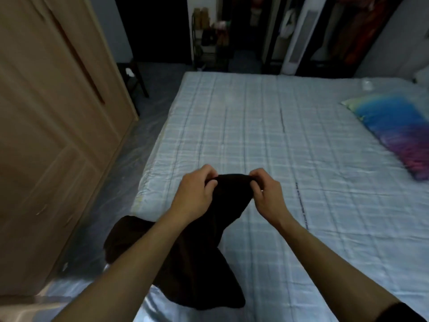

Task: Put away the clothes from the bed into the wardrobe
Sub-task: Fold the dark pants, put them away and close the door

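- Left hand (195, 191) and right hand (264, 194) each pinch the top edge of a dark garment (204, 247), held up over the near edge of the bed (278, 140).
- Risk: only fingertip pinches hold it, so a shake could slip an edge free and the loose lower folds could drop to the floor (111, 182).
- The garment hangs with its long axis running from the hands down toward the person, its lower end flaring left toward the closed wardrobe (46, 112).

No readable text anywhere; dark printed line along bed cover (301, 205) too blurred to read.
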The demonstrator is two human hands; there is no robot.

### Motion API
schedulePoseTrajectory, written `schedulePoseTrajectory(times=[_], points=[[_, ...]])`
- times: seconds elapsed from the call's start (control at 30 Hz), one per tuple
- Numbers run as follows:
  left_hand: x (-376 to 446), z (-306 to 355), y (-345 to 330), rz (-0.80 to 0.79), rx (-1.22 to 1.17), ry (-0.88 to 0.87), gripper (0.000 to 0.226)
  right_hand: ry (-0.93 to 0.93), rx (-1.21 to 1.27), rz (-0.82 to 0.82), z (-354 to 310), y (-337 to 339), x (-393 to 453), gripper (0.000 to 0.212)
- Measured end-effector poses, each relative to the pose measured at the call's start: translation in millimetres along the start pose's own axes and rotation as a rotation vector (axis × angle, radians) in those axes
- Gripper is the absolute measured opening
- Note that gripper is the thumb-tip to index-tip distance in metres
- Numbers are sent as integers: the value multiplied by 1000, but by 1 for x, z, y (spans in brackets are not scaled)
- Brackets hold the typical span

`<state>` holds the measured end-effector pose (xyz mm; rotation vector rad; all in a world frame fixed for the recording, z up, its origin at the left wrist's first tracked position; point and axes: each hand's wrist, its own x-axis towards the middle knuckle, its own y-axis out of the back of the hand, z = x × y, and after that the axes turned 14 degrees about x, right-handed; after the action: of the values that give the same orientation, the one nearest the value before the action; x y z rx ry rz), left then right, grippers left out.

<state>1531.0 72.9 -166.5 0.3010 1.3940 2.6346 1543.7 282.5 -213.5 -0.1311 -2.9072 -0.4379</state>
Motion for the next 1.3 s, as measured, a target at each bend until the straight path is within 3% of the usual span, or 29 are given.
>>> schedulePoseTrajectory(times=[0.3, 0.47, 0.53, 0.73, 0.93, 1.3], points=[[3, 86, 38, 18, -201, -294, 6, 141, -109, 399, -106, 77, -53, 15], [-25, 150, 57, 39, -236, -396, 7, 251, -109, 529, -155, 129, -77, 26], [-34, 173, 61, 72, -208, -409, 6, 292, -105, 543, -166, 148, -89, 20], [-68, 252, 33, 123, -68, -433, 5, 346, -116, 552, -156, 227, -146, 16], [-104, 300, -6, 131, 80, -498, 8, 289, -164, 407, -122, 289, -195, 21], [-104, 245, -48, -11, 249, -402, 6, 118, -155, 169, -50, 267, -196, 6]])
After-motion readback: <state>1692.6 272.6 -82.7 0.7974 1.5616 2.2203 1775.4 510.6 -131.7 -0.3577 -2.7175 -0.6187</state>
